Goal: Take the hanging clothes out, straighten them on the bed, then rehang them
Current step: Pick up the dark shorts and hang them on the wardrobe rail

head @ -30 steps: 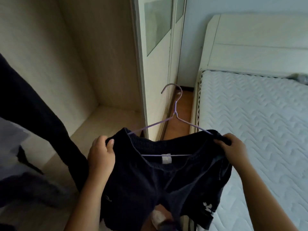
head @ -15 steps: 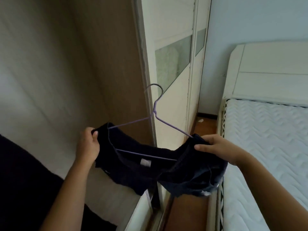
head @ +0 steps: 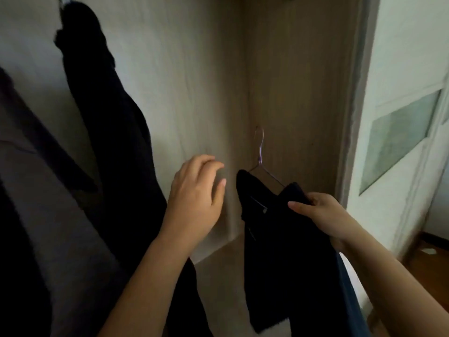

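Note:
A dark garment point(head: 279, 242) hangs on a thin purple wire hanger point(head: 260, 152) inside the open wardrobe. My right hand point(head: 318, 215) grips the garment's right shoulder over the hanger's arm, and the cloth droops below it. My left hand point(head: 196, 195) is free, fingers apart, just left of the garment's other shoulder and not touching it. The hanger's hook points up in front of the wardrobe's back corner, with no rail in view near it.
A long black garment point(head: 107, 113) hangs at the upper left, with a grey garment point(head: 36, 190) in front of it at the far left. The wardrobe's sliding door point(head: 401, 132) with a frosted pane stands at the right. Wooden floor point(head: 432, 259) shows at the lower right.
I have turned from the bed toward the wardrobe's inside. My left hand has let go of the garment's left shoulder; the garment now hangs from my right hand alone, turned edge-on.

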Demonstrator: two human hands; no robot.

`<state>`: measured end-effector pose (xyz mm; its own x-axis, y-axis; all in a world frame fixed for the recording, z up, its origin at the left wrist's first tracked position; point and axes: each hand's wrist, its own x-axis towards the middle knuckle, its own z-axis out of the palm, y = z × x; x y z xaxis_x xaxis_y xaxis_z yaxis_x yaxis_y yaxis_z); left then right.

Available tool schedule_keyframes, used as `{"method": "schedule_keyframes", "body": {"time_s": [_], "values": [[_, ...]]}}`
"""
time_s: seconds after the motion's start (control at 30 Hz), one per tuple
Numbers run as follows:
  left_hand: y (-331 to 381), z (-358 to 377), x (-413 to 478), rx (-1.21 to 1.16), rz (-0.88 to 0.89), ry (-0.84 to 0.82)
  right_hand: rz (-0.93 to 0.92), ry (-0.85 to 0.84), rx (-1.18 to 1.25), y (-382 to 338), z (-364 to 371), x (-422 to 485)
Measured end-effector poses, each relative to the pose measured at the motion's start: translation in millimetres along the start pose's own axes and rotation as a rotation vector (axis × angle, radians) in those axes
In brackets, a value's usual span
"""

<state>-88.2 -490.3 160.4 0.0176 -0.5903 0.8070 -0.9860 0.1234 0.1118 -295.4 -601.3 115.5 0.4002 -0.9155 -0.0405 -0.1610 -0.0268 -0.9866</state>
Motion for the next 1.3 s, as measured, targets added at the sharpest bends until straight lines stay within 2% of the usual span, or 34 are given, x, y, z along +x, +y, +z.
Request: {"method": "schedule_keyframes", "body": {"time_s": [0.1, 0.2, 0.3, 0.4, 0.63, 0.83, 0.93, 1.07, 1.3], "values": [[-6.1, -29.2, 22.3, 0.208, 0.104, 0.24, -0.082, -0.053, -0.018, -35.1, 21.3, 21.3], [-18.1, -47.4, 39.3, 0.394, 0.07, 0.413, -0.225, -0.039, -0.021, -68.3, 38.6, 37.3], [-30.4, -61.0, 57.6, 0.51, -0.011, 0.456, -0.387, 0.051, -0.037, -102.8, 55.2, 55.0], [-45.2, -72.7, 76.4, 0.567, -0.084, 0.412, -0.504, 0.126, -0.037, -137.8, 70.9, 67.9], [-64.8, -99.0, 96.2, 0.46, -0.106, 0.458, -0.719, 0.246, -0.046, -211.8, 86.2, 84.8], [-77.9, -123.1, 104.9, 0.368, -0.079, 0.515, -0.825, 0.253, -0.082, -272.7, 110.3, 95.7], [-80.8, -127.3, 104.0, 0.28, -0.071, 0.513, -0.823, 0.265, -0.119, -294.4, 121.1, 99.4], [-81.2, -121.1, 95.9, 0.182, -0.084, 0.494, -0.8, 0.286, -0.19, -300.0, 137.3, 101.4], [-82.1, -114.4, 94.8, 0.168, -0.07, 0.499, -0.846, 0.35, -0.366, -295.5, 145.4, 97.2]]}}
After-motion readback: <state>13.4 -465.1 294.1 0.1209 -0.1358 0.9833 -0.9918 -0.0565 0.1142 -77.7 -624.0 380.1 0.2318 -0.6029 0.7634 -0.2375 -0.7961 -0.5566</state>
